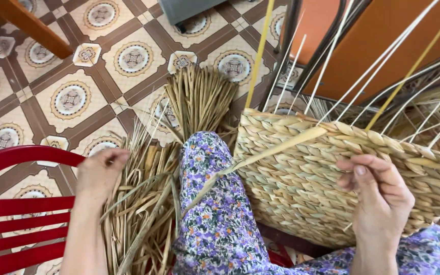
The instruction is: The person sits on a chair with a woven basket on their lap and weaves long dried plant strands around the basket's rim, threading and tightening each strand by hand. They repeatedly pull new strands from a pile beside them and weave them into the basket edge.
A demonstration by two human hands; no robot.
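Patterned brown and cream floor tiles (72, 97) fill the background from nine to twelve o'clock, with a red chair (16, 203) at eight. A half-woven straw basket (332, 178) rests against the person's floral-clad leg (215, 203), its long axis running from centre toward four o'clock, with bare upright stakes (332, 56) pointing to one o'clock. The right hand (378, 198) presses on the weave, fingers curled together. The left hand (100, 170), fingers loosely bunched, touches the loose straw bundle (143, 214) at seven o'clock. One straw strand (260, 155) slants between bundle and rim. Open floor lies at ten o'clock.
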